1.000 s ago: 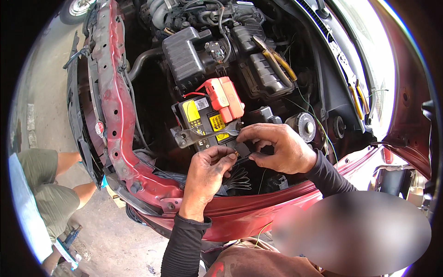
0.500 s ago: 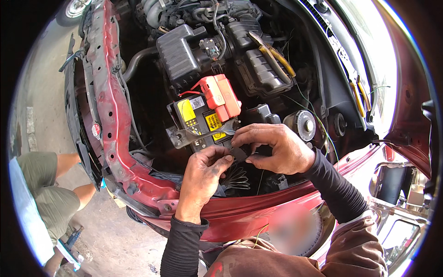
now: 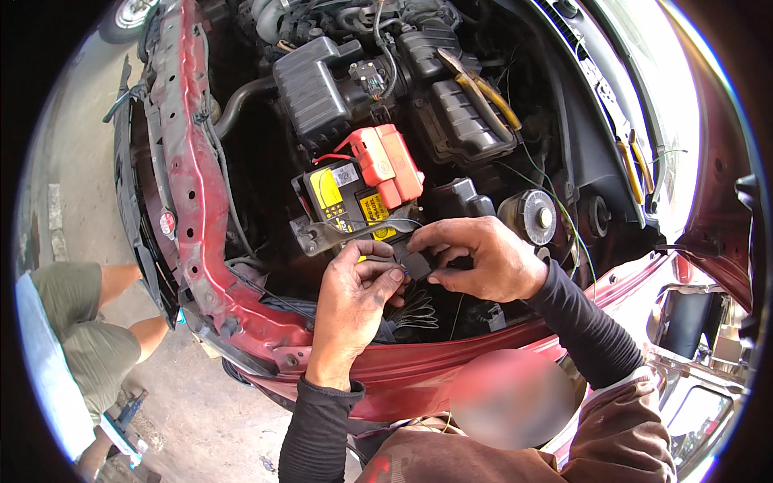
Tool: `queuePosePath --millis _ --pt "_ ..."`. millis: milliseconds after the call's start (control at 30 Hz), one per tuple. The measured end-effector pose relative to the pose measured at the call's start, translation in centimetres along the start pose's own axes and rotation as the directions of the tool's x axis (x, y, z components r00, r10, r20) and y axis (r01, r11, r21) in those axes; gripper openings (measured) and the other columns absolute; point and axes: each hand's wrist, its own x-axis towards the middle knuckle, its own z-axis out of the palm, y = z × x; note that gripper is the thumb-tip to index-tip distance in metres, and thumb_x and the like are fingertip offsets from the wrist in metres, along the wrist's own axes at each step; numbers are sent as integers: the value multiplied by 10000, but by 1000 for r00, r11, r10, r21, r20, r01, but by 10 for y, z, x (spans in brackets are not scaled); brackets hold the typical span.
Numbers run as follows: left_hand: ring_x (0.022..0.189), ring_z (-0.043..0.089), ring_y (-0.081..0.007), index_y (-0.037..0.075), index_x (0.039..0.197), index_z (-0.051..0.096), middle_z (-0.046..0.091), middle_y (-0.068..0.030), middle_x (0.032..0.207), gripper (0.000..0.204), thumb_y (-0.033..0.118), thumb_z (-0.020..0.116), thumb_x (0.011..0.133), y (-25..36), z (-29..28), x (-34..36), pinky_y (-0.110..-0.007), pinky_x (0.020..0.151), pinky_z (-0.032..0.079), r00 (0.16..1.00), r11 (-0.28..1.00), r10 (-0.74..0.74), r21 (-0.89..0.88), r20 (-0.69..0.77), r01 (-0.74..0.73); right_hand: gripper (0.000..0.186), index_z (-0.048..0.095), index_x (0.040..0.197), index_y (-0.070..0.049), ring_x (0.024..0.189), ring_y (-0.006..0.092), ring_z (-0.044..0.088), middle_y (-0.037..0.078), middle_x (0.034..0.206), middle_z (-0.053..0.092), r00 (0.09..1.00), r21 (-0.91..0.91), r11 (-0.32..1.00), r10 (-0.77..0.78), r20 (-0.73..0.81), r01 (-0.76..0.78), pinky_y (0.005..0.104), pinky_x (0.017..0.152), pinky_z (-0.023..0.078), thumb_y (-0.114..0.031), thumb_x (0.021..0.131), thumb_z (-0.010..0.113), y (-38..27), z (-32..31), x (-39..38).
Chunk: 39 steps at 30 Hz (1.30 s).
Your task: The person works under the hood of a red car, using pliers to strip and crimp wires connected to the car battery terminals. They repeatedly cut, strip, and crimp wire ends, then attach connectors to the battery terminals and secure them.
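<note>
Above the near edge of an engine bay, both my hands meet at a small black block (image 3: 416,266) that looks like a relay. My right hand (image 3: 498,259) grips its right side between thumb and fingers. At its left side my left hand (image 3: 352,295) is closed in a pinch; a thin lead or terminal shows at the fingertips, too small to make out fully. A bit of yellow shows behind the left fingers. Just beyond is a car battery (image 3: 341,216) with a red terminal cover (image 3: 386,167) and a metal hold-down bracket (image 3: 310,236). Loose pale wires (image 3: 417,310) hang below the block.
Yellow-handled pliers (image 3: 489,101) lie on a black box; another yellow-handled tool (image 3: 634,171) rests near the windshield. A green wire (image 3: 555,197) runs along the right. The red front body panel (image 3: 189,161) borders the left. A person in shorts (image 3: 101,342) is at far left.
The black block has turned and shows more of its face. My left fingers have shifted slightly up, and a bit of yellow now shows by them. My right hand has barely moved.
</note>
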Motion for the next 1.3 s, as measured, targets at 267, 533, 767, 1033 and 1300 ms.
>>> queuePosePath --millis 267,533,767,1033,1300 --pt "794 741 -174 -4 1169 580 746 -132 920 247 -25 730 975 0 3 -3 -306 704 631 994 998 45 40 -95 -41 485 691 1315 10 1032 193 735 122 1189 738 998 -132 989 -65 -1 64 331 921 628 53 843 789 -2 9 2" --pt "754 714 -149 -59 1071 724 745 -79 917 144 61 752 996 -5 -1 0 -299 741 631 999 991 20 132 -34 -16 470 719 1272 2 926 233 751 148 1097 736 997 -30 999 24 -74 -26 349 857 627 -14 811 813 -3 10 1" --pt "777 719 -147 -61 1066 745 745 -73 882 115 20 740 985 -2 -1 -1 -296 768 625 1000 998 -26 54 -13 27 476 717 1257 10 887 237 733 146 1058 725 996 -86 994 -74 -57 69 354 799 612 -41 791 797 0 9 -2" --pt "928 691 -107 47 1426 617 751 -59 1079 581 -21 822 887 4 14 -1 -279 767 598 962 891 182 380 204 -249 459 685 1253 -21 970 307 706 152 1137 673 991 -203 972 -128 -37 118 407 867 580 -46 807 788 -15 10 -5" --pt "812 620 -41 84 1309 709 693 18 974 502 -85 798 845 9 10 -1 -204 687 521 986 954 58 283 157 -102 355 733 1138 -27 996 330 713 156 1068 725 787 566 728 -580 208 387 465 826 570 -192 859 876 -94 -25 -102"
